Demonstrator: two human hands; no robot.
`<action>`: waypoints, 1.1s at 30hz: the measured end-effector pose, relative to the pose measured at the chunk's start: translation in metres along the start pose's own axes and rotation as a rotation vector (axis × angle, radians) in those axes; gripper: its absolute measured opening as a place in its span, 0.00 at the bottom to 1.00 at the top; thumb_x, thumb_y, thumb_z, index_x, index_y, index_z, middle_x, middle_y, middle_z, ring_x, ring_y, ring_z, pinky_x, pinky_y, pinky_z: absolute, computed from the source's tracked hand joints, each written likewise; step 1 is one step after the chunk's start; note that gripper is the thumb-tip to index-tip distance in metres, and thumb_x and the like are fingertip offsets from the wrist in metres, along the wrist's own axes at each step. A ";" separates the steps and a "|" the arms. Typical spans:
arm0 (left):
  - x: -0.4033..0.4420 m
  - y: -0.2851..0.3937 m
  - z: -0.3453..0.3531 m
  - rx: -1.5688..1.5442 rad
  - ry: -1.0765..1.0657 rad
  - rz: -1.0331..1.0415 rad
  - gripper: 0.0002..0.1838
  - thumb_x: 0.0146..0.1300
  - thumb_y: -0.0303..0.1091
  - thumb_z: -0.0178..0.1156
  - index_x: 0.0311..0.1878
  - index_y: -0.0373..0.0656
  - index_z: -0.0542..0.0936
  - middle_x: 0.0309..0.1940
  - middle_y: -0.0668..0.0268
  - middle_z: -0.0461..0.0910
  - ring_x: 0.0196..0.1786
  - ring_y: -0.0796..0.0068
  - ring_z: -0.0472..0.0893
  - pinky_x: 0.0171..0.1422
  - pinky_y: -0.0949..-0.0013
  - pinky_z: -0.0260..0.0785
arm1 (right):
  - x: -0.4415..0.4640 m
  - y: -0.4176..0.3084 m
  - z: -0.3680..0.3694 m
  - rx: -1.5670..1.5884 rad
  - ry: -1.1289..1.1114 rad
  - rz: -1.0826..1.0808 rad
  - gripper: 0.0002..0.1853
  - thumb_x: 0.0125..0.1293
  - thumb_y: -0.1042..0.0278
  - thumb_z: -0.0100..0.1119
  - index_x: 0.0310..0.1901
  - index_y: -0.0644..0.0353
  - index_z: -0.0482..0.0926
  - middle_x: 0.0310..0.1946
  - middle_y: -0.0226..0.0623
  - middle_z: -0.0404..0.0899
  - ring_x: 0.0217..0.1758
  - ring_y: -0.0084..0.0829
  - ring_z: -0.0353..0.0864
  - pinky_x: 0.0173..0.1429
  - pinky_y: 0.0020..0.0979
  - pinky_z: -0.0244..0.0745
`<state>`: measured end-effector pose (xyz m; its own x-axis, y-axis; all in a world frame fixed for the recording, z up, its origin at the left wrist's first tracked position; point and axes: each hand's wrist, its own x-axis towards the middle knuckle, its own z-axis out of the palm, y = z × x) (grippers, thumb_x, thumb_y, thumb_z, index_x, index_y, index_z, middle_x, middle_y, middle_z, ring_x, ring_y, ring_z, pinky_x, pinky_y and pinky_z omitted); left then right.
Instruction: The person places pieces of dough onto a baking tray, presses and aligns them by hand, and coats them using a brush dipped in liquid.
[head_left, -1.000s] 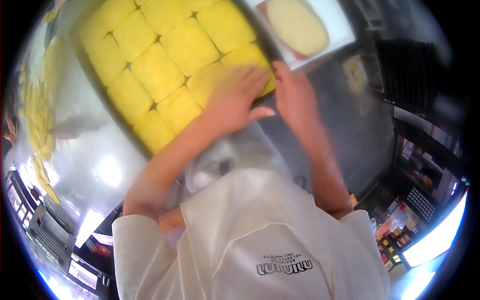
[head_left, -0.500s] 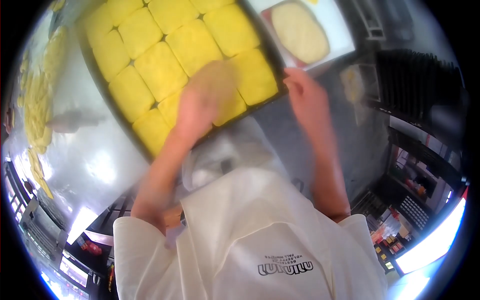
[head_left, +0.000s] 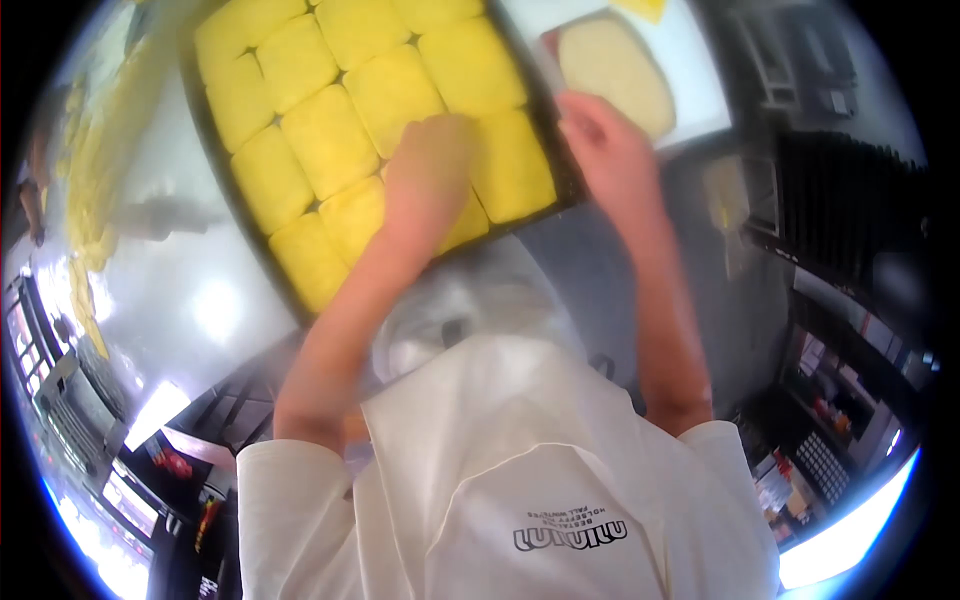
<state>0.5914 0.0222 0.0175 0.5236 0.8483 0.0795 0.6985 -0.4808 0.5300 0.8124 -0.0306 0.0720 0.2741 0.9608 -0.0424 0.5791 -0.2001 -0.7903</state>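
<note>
In the head view, the left hand [head_left: 432, 165] curls, blurred, over yellow squares [head_left: 395, 95] spread around it in a tray [head_left: 226, 185]; the right hand [head_left: 612, 150], loosely bent, is beside the rim. Whether either of the 2 holds anything I cannot tell; light, even pressure should suit the squares.

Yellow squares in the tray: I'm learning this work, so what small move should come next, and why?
Probably lift the left hand slightly: it hides part of the yellow squares beneath, so their fit in the tray can't be checked there, while the uncovered ones sit in rows.
</note>
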 end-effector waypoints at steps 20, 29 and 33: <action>0.016 0.030 0.025 0.091 0.097 -0.261 0.16 0.58 0.31 0.72 0.44 0.34 0.78 0.28 0.55 0.79 0.33 0.53 0.81 0.40 0.54 0.73 | 0.060 0.030 -0.014 0.276 -0.291 -0.059 0.13 0.74 0.72 0.63 0.58 0.58 0.84 0.39 0.31 0.85 0.36 0.23 0.79 0.43 0.27 0.77; 0.002 0.058 0.028 -0.086 0.219 -0.296 0.11 0.67 0.30 0.67 0.46 0.35 0.77 0.39 0.50 0.85 0.41 0.50 0.85 0.47 0.56 0.76 | 0.071 0.032 -0.017 0.287 -0.350 -0.168 0.13 0.74 0.72 0.63 0.58 0.59 0.84 0.39 0.35 0.87 0.37 0.26 0.82 0.45 0.29 0.79; 0.000 0.056 0.034 -0.276 0.251 -0.346 0.14 0.69 0.33 0.68 0.50 0.34 0.78 0.45 0.47 0.86 0.46 0.49 0.87 0.54 0.58 0.77 | 0.074 0.030 -0.016 0.294 -0.353 -0.183 0.13 0.74 0.72 0.63 0.58 0.59 0.84 0.39 0.35 0.87 0.37 0.26 0.82 0.45 0.29 0.79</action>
<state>0.6467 -0.0123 0.0186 0.1276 0.9909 0.0425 0.6375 -0.1148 0.7619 0.8627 0.0314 0.0550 -0.1183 0.9917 -0.0509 0.3384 -0.0080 -0.9410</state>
